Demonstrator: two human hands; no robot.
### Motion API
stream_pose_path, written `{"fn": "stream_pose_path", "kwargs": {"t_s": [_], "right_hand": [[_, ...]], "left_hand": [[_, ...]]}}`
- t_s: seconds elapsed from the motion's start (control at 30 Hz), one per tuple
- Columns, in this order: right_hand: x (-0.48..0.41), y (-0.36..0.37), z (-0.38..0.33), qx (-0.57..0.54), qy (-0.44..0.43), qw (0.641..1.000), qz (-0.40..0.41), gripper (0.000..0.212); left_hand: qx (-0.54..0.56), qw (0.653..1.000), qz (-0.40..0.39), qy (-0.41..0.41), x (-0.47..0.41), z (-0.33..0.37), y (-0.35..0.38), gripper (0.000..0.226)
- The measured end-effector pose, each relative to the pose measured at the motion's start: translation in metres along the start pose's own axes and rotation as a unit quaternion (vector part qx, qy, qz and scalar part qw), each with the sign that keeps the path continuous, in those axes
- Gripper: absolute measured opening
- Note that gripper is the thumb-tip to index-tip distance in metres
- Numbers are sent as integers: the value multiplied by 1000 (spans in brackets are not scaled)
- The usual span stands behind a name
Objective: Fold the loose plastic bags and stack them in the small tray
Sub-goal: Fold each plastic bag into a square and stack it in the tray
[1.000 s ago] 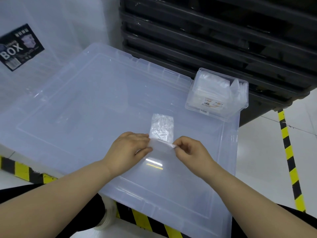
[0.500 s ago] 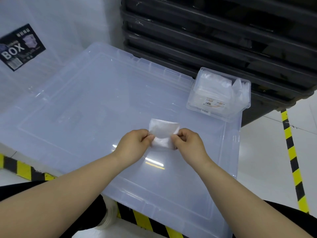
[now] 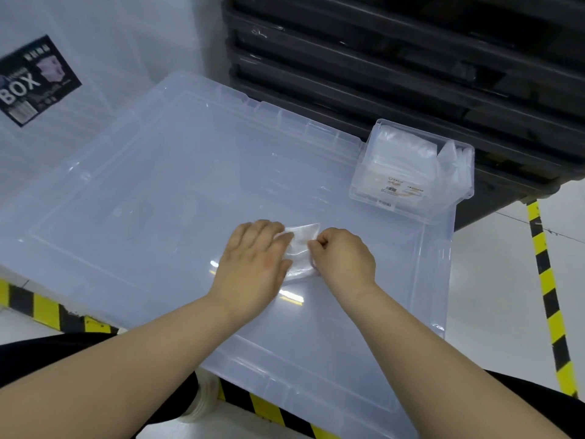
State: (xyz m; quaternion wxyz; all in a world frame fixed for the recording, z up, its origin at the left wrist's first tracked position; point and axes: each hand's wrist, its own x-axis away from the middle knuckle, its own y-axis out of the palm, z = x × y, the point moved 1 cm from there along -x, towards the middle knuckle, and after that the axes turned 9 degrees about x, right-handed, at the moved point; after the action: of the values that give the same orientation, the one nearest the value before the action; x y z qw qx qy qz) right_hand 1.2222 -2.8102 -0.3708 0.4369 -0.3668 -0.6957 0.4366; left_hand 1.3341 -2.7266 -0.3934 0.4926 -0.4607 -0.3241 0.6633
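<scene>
Closest to us, dark trousers fill the bottom corners. Two bare forearms reach out over the yellow-and-black floor tape and onto the big clear lid that serves as the work surface. Now to the middle of that lid, where the action is: the left hand lies flat, fingers straight and together, pressing down on the left part of the plastic bag. The right hand is curled up just beside it, thumb and fingers pinching the bag's right edge. The bag itself sits between the two hands, crumpled and folded small, resting on the lid and well apart from the tray. Further out, at the lid's far right corner, we find the small tray, clear-walled, with a neat stack of folded bags inside and some upright plastic pieces at its right end. Behind the tray rise stacked black crates, and away at the far left we see a clear storage box with a dark label reading BOX.
</scene>
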Motion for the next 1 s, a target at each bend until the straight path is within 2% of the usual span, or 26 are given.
{"fn": "stream_pose_path", "kwargs": {"t_s": [0.2,0.27,0.33,0.37,0.43,0.47,0.53,0.6,0.67,0.73,0.8,0.87,0.9,0.93,1.0], "right_hand": [[2,1,-2,1,-2,1000,10,21],[7,3,-3,12,-21,996,86,22],[10,10,-5,53,-92,971,214,26],[9,15,-4,69,-130,961,234,32],[9,24,0,112,-206,953,194,44],[10,26,1,117,-229,955,145,51],[11,23,1,131,-249,959,45,77],[8,23,7,173,-245,954,-7,94],[3,20,12,201,-230,952,-12,90],[1,16,19,206,-202,957,-12,77],[3,14,23,187,-186,965,-14,88],[6,15,25,178,-178,968,-13,100],[6,17,25,172,-176,969,-10,101],[7,17,25,165,-174,971,-6,102],[8,16,24,156,-171,973,6,102]], "left_hand": [[-69,988,-141,0,1,0,7,48],[-71,983,-171,-4,2,-3,7,52],[-63,978,-200,-21,4,-3,8,57],[-55,977,-204,-36,3,-1,5,58],[-58,968,-232,-73,-2,4,1,77],[-73,968,-231,-71,-2,4,3,89],[-75,961,-254,-83,1,4,3,101],[-76,959,-261,-77,0,4,2,108],[-87,959,-259,-76,1,4,3,104],[-79,957,-263,-89,-1,6,0,103],[-59,966,-240,-82,-5,7,-4,101],[-11,983,-164,-80,-13,8,-10,74],[17,983,-155,-101,-17,6,-12,59],[44,977,-164,-128,-20,4,-13,54],[88,961,-182,-190,-30,4,-11,54]]}}
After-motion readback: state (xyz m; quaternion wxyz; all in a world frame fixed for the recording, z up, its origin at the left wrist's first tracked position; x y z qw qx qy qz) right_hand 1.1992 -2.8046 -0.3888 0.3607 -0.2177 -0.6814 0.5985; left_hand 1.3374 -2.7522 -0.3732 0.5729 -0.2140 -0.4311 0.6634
